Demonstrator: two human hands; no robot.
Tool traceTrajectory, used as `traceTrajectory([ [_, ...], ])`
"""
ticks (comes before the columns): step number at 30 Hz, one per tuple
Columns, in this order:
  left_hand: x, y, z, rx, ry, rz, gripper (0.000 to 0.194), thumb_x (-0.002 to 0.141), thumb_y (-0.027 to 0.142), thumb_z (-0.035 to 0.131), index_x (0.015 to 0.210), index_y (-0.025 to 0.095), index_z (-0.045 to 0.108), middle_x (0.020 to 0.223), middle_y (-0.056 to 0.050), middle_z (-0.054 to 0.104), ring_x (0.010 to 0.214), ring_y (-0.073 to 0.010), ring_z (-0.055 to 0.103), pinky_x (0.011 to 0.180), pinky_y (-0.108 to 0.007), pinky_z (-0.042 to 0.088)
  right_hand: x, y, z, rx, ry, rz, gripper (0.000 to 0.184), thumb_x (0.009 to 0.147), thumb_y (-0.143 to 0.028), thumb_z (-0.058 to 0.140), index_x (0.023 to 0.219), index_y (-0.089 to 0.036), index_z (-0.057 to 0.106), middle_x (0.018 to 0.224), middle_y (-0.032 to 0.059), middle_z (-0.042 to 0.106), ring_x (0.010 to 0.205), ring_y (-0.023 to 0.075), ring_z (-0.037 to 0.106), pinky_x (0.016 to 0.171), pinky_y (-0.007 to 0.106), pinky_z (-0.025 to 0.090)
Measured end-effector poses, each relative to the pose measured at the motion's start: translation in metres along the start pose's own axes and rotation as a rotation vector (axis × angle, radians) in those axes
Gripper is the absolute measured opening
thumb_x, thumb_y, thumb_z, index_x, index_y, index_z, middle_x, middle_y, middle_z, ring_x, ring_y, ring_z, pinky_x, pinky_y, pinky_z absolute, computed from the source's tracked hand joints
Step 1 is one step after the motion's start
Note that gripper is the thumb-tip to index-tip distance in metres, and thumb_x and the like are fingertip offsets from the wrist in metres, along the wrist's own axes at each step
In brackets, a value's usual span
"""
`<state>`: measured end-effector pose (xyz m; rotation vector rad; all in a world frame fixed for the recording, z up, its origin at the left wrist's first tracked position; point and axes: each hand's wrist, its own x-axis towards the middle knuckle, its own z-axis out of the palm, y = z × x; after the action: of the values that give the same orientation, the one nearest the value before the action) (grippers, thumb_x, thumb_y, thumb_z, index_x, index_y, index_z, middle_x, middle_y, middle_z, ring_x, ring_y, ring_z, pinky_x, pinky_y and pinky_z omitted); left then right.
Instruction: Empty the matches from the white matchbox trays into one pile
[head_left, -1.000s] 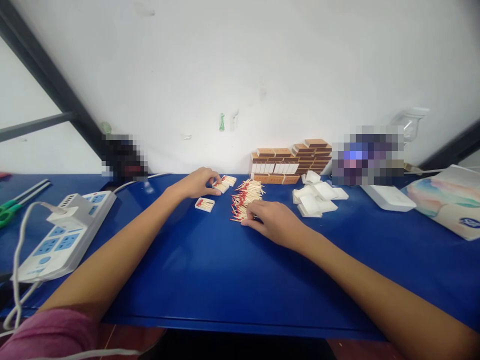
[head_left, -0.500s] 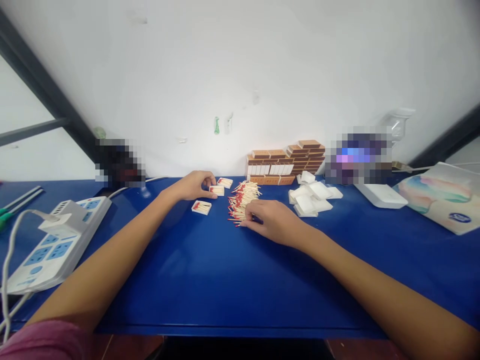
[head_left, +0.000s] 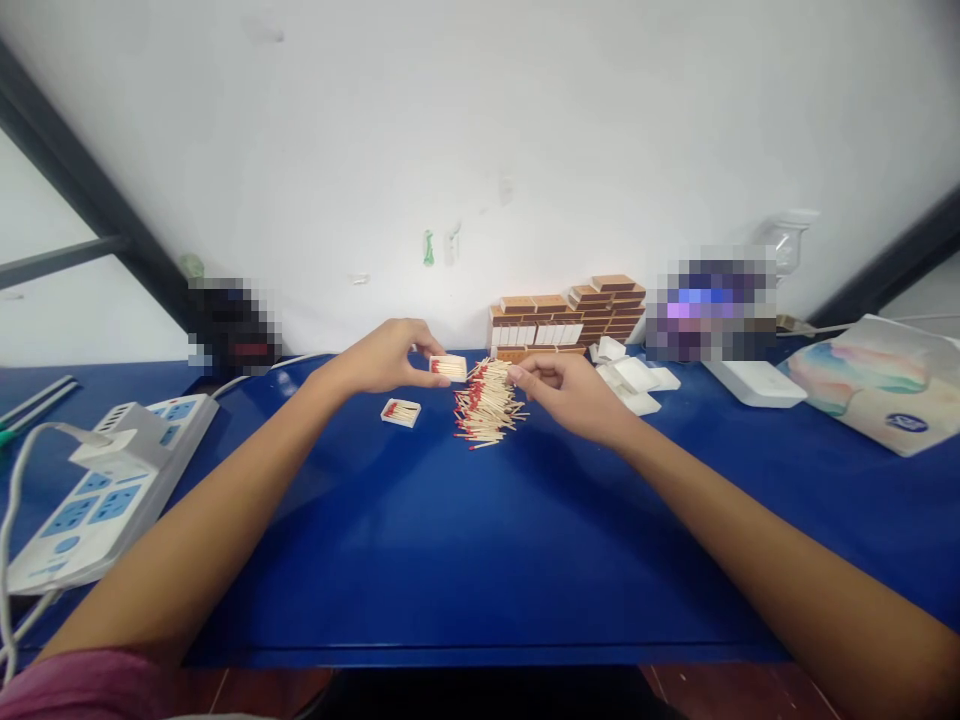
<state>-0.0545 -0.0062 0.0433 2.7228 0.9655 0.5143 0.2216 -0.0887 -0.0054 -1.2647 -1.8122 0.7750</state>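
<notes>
My left hand [head_left: 395, 357] pinches a white matchbox tray [head_left: 448, 369] filled with red-tipped matches, lifted a little above the table. A second tray [head_left: 402, 412] with matches in it rests on the table, nearer me and to the left. Right of the held tray lies a loose pile of matches [head_left: 491, 405], most heads pointing left. At the pile's right edge, my right hand [head_left: 564, 393] has its thumb and fingers curled together. What those fingers hold, if anything, is too small to make out.
Brown matchboxes [head_left: 570, 312] are stacked against the wall. Several empty white trays [head_left: 636, 380] lie right of the pile. Further right are a white box [head_left: 756, 384] and a tissue pack [head_left: 862, 380]. A power strip [head_left: 112, 490] with cables sits at left on the blue table [head_left: 480, 560].
My left hand has picked up a filled tray and shifted it slightly right and up; another tray beside it no longer shows. My right hand has moved back and right from the pile's front.
</notes>
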Motion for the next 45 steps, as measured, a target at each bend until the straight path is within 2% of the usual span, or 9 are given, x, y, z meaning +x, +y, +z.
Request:
traceTrajectory([
  [3,0.004,0.028,0.013,0.039,-0.002,0.143,0.034,0.082,0.045,0.084,0.104,0.020,0.079,0.095,-0.005,0.069,0.089,-0.0206,0.063,0.080,-0.033,0.047,-0.002,-0.007,0.001,0.186,-0.095,0.162,0.054,0.090,-0.072,0.062,0.079,-0.019,0.066,0.055,-0.0041,0.049,0.048,0.0103,0.038,0.047,0.026,0.025],
  [8,0.003,0.058,0.029,0.045,0.036,0.228,0.029,0.086,0.042,0.080,0.104,0.020,0.078,0.095,-0.006,0.065,0.091,-0.0223,0.060,0.079,-0.035,0.047,-0.001,-0.005,-0.004,0.340,-0.097,0.313,0.054,0.081,-0.070,0.076,0.070,-0.019,0.062,0.049,-0.0067,0.040,0.046,0.0073,0.029,0.043,0.023,0.016],
  [14,0.001,0.060,0.032,-0.015,0.105,0.264,0.027,0.090,0.036,0.078,0.112,0.021,0.076,0.100,-0.006,0.066,0.095,-0.0218,0.060,0.083,-0.035,0.049,0.002,0.001,-0.014,0.362,-0.256,0.366,0.055,0.073,-0.068,0.083,0.069,-0.016,0.065,0.056,-0.0032,0.049,0.049,0.0058,0.034,0.041,0.021,0.016],
  [21,0.001,0.058,0.036,0.030,0.137,0.258,0.037,0.096,0.048,0.068,0.126,0.026,0.070,0.112,-0.009,0.067,0.106,-0.0253,0.060,0.094,-0.040,0.050,0.005,0.002,-0.023,0.370,-0.202,0.357,0.054,0.072,-0.067,0.084,0.069,-0.017,0.064,0.055,-0.0034,0.049,0.047,0.0058,0.034,0.037,0.021,0.017],
  [25,0.002,0.040,0.031,0.182,0.162,0.210,0.041,0.098,0.052,0.063,0.128,0.025,0.068,0.116,-0.011,0.067,0.111,-0.0285,0.059,0.100,-0.045,0.047,0.014,0.021,-0.042,0.185,0.037,0.309,0.054,0.071,-0.068,0.084,0.071,-0.017,0.070,0.057,0.0028,0.059,0.045,0.0087,0.042,0.036,0.023,0.028],
  [29,0.000,-0.001,0.029,0.136,0.232,0.083,0.030,0.099,0.043,0.062,0.117,0.021,0.071,0.109,-0.009,0.071,0.108,-0.0257,0.062,0.097,-0.041,0.048,0.019,0.040,-0.053,-0.077,0.194,0.272,0.049,0.079,-0.064,0.080,0.079,-0.015,0.074,0.065,0.0083,0.070,0.042,0.0109,0.048,0.038,0.026,0.037],
  [36,-0.011,-0.057,0.037,0.059,0.267,-0.095,0.024,0.093,0.038,0.064,0.108,0.021,0.073,0.103,-0.007,0.076,0.099,-0.0227,0.065,0.094,-0.041,0.050,0.022,0.047,-0.034,-0.503,0.136,0.129,0.022,0.091,-0.039,0.071,0.085,-0.018,0.077,0.079,0.0057,0.079,0.064,0.0190,0.070,0.063,0.031,0.048],
  [40,-0.012,-0.061,0.038,0.073,0.280,-0.108,0.025,0.093,0.038,0.064,0.109,0.020,0.072,0.105,-0.008,0.075,0.101,-0.0240,0.065,0.095,-0.042,0.050,0.020,0.048,-0.031,-0.668,0.128,-0.024,0.015,0.092,-0.033,0.069,0.090,-0.021,0.078,0.089,0.0056,0.081,0.080,0.0232,0.072,0.067,0.032,0.043],
  [45,-0.012,-0.062,0.043,0.148,0.247,-0.064,0.035,0.096,0.043,0.064,0.121,0.020,0.069,0.125,-0.010,0.071,0.120,-0.0262,0.061,0.108,-0.044,0.047,0.018,0.045,-0.034,-0.909,0.121,-0.132,0.022,0.099,-0.037,0.061,0.096,-0.021,0.077,0.092,0.0078,0.081,0.080,0.0257,0.070,0.064,0.033,0.037],
])
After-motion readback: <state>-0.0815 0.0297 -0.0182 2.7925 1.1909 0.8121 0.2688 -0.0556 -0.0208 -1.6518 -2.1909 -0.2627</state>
